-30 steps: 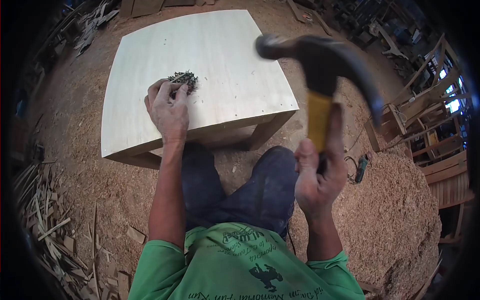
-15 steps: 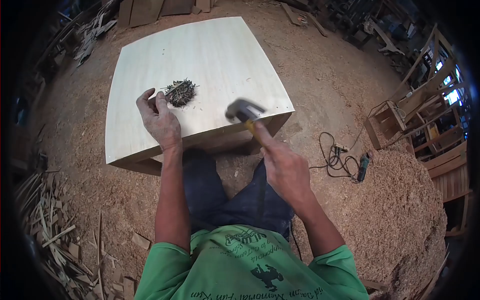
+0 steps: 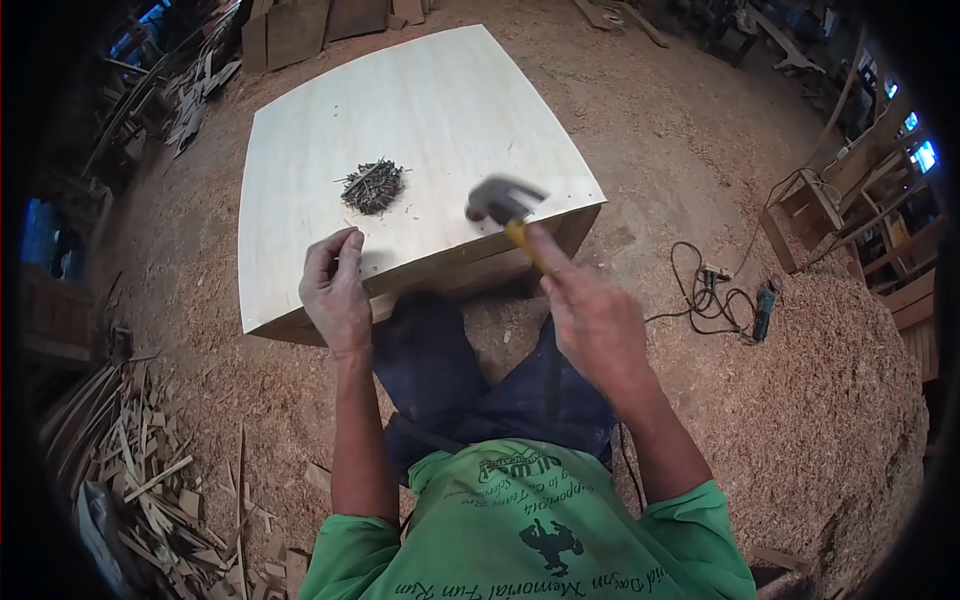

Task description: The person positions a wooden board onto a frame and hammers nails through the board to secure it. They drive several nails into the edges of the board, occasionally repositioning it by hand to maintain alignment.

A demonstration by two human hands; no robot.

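A pale plywood panel (image 3: 440,110) tops a wooden frame in front of me. On it sits a heap of nails (image 3: 373,187). My left hand (image 3: 335,295) is over the panel's near edge, just below the heap, with thumb and fingers pinched together. Whatever may be between those fingertips is too small to make out. Wrapped round a yellow handle, my right hand (image 3: 595,320) grips a claw hammer (image 3: 508,200). The hammer's head, slightly blurred, is above the near edge toward the right corner. Small nail heads dot the panel near that corner.
Wood shavings cover the floor, heaped at the right (image 3: 820,420). A green power tool (image 3: 766,308) lies there with its black cord (image 3: 705,295). Scrap wood strips (image 3: 150,470) litter the lower left. Wooden furniture frames (image 3: 805,215) stand at the right.
My left hand has moved from beside the nail heap down to the panel's near edge, its fingers now pinched. The hammer stays raised in my right hand. The view has shifted a little.
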